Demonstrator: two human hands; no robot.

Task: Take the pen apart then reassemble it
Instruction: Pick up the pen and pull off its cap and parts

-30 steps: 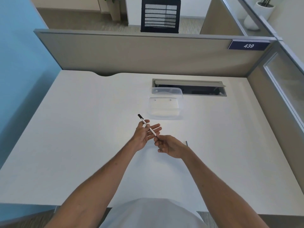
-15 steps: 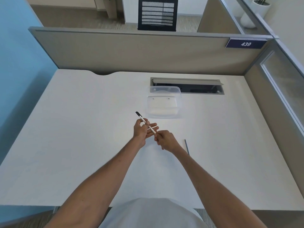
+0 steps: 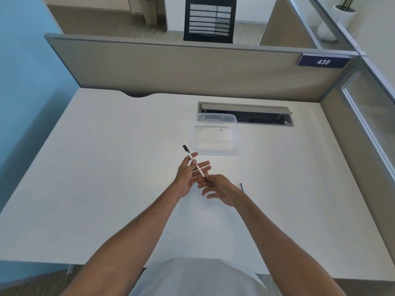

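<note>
The white pen (image 3: 195,163) is held slantwise above the worktop (image 3: 106,167) in the grip of the left hand (image 3: 188,174), its black end raised. Its lower tip is met by the loosely spread fingers of the right hand (image 3: 220,189). A thin dark rod (image 3: 242,186) lies just beside that hand. A clear container (image 3: 215,135) sits farther back.

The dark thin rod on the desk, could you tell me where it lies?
In the head view, the dark rod lies on the white desk, just right of the right hand.
</note>
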